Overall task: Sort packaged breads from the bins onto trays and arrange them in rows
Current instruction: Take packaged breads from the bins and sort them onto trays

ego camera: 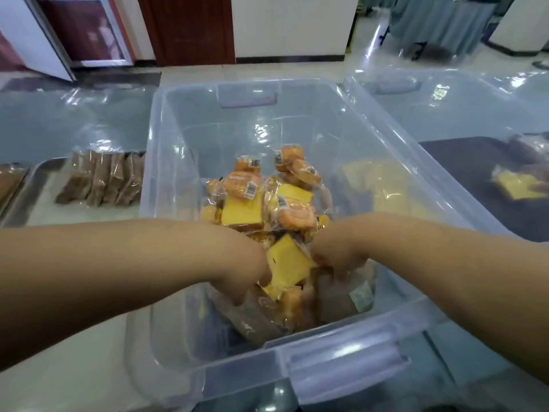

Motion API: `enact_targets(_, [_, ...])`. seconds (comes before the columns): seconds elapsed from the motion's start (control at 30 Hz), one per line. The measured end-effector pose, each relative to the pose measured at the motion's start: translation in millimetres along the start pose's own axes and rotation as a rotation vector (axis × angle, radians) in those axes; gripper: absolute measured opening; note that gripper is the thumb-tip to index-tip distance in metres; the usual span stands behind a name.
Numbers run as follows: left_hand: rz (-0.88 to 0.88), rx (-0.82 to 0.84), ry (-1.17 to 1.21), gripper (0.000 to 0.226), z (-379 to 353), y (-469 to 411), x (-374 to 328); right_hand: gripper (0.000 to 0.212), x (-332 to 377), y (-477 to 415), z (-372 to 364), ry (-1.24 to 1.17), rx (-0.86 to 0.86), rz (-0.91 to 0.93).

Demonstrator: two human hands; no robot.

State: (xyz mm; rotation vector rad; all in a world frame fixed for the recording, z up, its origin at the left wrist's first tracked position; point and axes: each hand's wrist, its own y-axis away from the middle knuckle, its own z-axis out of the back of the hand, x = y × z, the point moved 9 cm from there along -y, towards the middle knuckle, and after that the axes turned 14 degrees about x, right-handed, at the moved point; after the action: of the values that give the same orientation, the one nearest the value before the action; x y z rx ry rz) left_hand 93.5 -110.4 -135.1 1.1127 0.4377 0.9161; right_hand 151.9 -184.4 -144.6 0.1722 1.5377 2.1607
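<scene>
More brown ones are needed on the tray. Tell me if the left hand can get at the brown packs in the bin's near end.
Probably yes. The left hand is inside the open bin, fingers down at the brown packs by its near wall; nothing covers them there.

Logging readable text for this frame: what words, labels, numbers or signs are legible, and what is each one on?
No text here is legible.
Too small and blurred: barcode stickers on the bun packs in the clear bin.
Blurred, partly hidden: dark print on a wrapper mid-pile.
Blurred: pale label low in the bin.
</scene>
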Motion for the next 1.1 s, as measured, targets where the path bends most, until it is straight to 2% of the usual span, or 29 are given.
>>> enact_targets(0.13, [0.000, 0.072, -0.066, 0.039, 0.5, -6.3, -2.5, 0.032, -26.3, 15.0, 15.2, -0.272, -0.126, 0.010])
enact_targets(0.27, [0.015, -0.040, 0.101, 0.033, 17.0, 1.8, 14.7, 0.037, -58.4, 38.7, 31.3, -0.555, -0.375, -0.012])
enact_targets(0.4, [-0.007, -0.292, 0.513, 0.020, 33.3, 25.8, 59.9, 0.031, -90.0, 74.5, 42.4, -0.739, -0.705, -0.102])
enact_targets(0.57, [-0.008, -0.649, 0.955, 0.011, 45.7, 46.6, 100.7, 0.028, -105.9, 87.8, 43.5, -1.019, -0.913, -0.094])
enact_targets(0.7, [-0.101, -0.743, 1.347, 0.013, 39.7, 51.4, 117.5, 0.018, -117.5, 90.5, 40.7, -1.277, -1.027, -0.039])
enact_targets(0.83, [-0.230, -0.824, 1.739, 0.018, 35.6, 51.7, 127.0, 0.019, -117.7, 85.1, 38.9, -1.660, -1.027, 0.149])
enact_targets(0.93, [-0.250, -0.836, 1.793, 0.016, 42.4, 50.2, 123.1, 0.020, -100.5, 82.8, 46.3, -1.821, -0.955, 0.380])
enact_targets(1.0, [-0.230, -0.855, 1.741, 0.015, 49.3, 50.0, 121.3, 0.021, -90.9, 82.1, 55.9, -1.753, -0.954, 0.483])
enact_targets(1.1, [-0.164, -0.823, 1.533, 0.017, 58.4, 46.3, 116.4, 0.039, -95.9, 83.4, 61.0, -1.657, -1.067, 0.386])
